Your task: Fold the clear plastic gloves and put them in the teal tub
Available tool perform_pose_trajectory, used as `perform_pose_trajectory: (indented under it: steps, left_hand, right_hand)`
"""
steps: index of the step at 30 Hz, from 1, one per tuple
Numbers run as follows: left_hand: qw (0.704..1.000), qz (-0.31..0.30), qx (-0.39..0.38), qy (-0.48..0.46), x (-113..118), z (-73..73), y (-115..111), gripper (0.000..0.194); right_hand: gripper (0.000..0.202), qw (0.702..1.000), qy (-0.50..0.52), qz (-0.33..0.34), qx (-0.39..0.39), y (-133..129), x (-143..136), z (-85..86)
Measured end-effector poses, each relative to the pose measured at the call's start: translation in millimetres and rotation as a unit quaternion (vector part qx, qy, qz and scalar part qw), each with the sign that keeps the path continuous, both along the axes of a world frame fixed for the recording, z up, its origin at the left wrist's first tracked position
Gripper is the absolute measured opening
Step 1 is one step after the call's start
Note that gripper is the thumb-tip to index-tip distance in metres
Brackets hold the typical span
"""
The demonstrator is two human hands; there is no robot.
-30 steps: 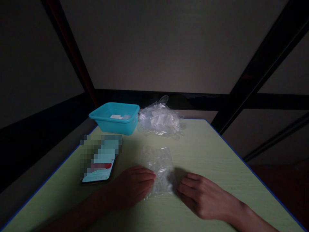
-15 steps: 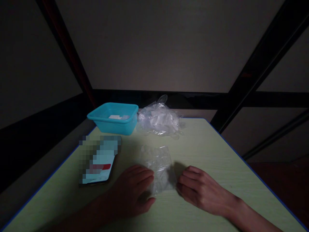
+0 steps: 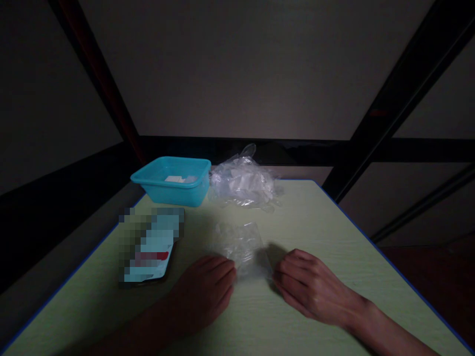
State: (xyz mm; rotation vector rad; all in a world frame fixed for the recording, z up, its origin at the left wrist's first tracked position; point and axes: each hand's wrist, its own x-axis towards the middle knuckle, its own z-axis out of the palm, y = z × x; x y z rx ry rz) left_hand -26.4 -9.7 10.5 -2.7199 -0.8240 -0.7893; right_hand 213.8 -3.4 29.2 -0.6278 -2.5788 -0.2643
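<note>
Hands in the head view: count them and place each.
2: the left hand at the clear plastic sheet's left side, the right hand at its near right corner.

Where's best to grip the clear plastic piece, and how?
Probably pinch the clear plastic piece by its side edges, from left and right: it lies thin and nearly flat, and the left hand and right hand are at those edges.
</note>
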Motion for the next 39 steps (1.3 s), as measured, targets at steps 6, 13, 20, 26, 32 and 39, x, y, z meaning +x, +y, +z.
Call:
perform_pose_trajectory:
  steps: [6,13,20,26,32,39]
  left_hand:
    - [1.000,-0.005,0.016,0.020,1.0,0.9,-0.8,0.028]
    - [1.000,0.000,-0.004,0.019,0.5,2.6,-1.1,0.026]
    - [0.999,0.003,-0.039,0.018,-0.6,4.0,-0.6,0.023]
    - [0.999,-0.002,-0.049,0.007,-2.2,3.9,-0.5,0.022]
    - [0.999,0.015,-0.042,-0.025,-6.1,-1.7,-1.0,0.033]
    - [0.998,0.016,-0.053,-0.026,-5.5,-4.9,-1.9,0.030]
  right_hand:
    - [0.035,1.000,-0.023,0.004,0.000,2.0,3.1,2.5]
    - [0.033,0.999,-0.043,0.013,-0.021,3.1,8.1,5.6]
    - [0.030,0.997,-0.062,0.023,0.027,3.4,2.7,3.6]
    - [0.041,0.997,-0.052,0.006,0.050,3.2,0.8,-1.9]
    - [0.035,0.999,-0.033,0.005,0.031,4.9,2.4,-3.6]
    - [0.029,1.000,-0.011,0.022,-0.006,4.7,1.6,-2.9]
